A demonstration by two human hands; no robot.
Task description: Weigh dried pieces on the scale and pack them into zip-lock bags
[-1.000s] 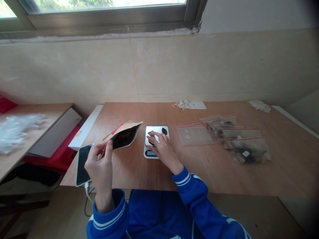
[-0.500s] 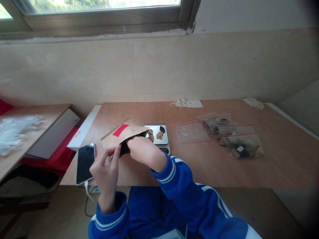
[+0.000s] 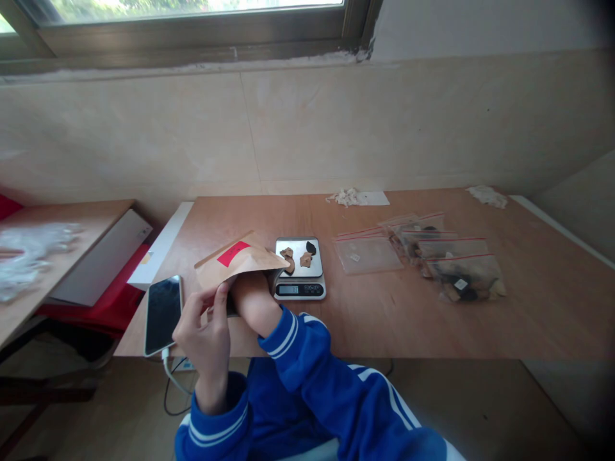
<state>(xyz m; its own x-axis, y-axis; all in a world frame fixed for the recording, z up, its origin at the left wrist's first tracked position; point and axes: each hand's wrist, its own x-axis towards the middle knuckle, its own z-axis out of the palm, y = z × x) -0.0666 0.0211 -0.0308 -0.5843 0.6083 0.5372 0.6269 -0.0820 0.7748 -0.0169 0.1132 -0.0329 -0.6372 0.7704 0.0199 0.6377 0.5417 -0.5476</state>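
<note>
- Now our right hand has gone from the scale into the kraft pouch (image 3: 239, 260); wrist-deep and hidden, so we cannot tell whether it is clenched or released.
- Our left hand (image 3: 205, 318) grasps the pouch's near edge as before, keeping its mouth open just above the desk (image 3: 375, 320).
- Left of that hand lies a phone (image 3: 163, 314) with its cable.
- Just beyond the pouch, the scale (image 3: 298, 269) now carries three pieces (image 3: 298, 257), uncovered.
- Farther right lie zip bags (image 3: 432, 256); nothing blocks the way between pouch and scale.
</note>
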